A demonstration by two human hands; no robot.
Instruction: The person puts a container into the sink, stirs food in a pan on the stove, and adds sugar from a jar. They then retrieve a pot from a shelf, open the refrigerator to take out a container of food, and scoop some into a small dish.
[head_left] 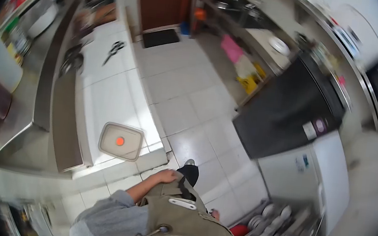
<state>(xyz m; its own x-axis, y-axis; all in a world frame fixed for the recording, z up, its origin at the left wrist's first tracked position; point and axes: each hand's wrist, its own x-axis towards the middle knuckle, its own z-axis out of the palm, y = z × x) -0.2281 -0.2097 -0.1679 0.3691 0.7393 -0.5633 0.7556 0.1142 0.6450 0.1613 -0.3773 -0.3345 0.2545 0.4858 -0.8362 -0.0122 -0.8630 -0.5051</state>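
Observation:
My left hand point(163, 176) lies against the front of the olive apron point(186, 219), fingers stretched out over the cloth and nothing held in them. Only a small patch of my right hand point(215, 214) shows past the apron's far side; its fingers are mostly hidden. Ahead of my left hand, a rectangular, pale plastic container point(107, 148) stands near the end of the white tiled counter point(102, 95). A round orange piece point(120, 141) shows at its middle.
Dark utensils point(114, 51) lie farther up the counter. A steel shelf point(46, 67) runs along the left. To the right stand a black refrigerator point(289, 111), a white freezer point(285, 177) and a dish rack point(278, 233). A sink point(233, 10) and a dark doormat point(161, 38) are at the back.

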